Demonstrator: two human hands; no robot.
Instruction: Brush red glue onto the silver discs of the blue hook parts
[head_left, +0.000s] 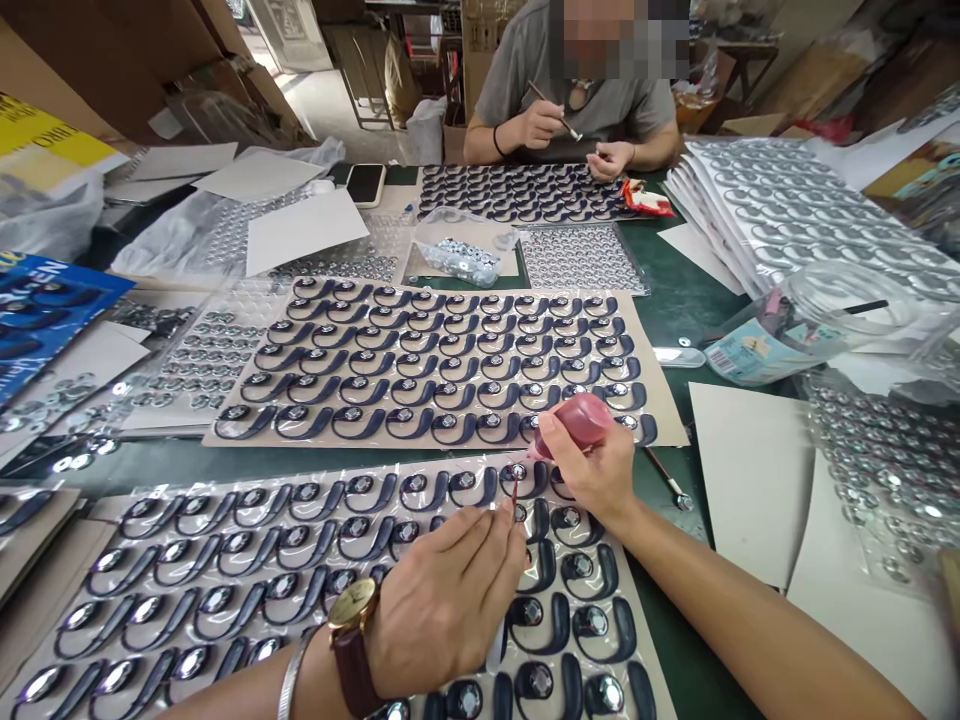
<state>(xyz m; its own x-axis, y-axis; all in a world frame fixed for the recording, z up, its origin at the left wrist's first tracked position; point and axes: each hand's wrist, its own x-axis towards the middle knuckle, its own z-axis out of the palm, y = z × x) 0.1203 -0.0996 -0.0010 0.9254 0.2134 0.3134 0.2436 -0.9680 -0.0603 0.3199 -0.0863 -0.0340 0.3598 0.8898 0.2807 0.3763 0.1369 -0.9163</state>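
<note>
My right hand (600,465) is closed around a soft pink squeeze bottle (581,422), its nozzle end low over the near sheet's top row. Close beside it, my left hand (450,590), with a watch (352,602) on the wrist, has its fingers pressed together on a thin pointed tool (516,486). The reddish tip of that tool meets a round metal disc on a dark curved piece (534,480). Most of the tool is hidden by the fingers. Rows of such pieces with shiny discs lie under plastic film on the near card sheet (420,515).
Behind lies a second card sheet (658,405) of similar pieces. A bag of small metal parts (469,262), a phone (366,185) and a plastic jar (772,335) stand farther off. A brush-like stick (667,478) lies at right. Opposite, a co-worker's hand (541,125) holds a brush.
</note>
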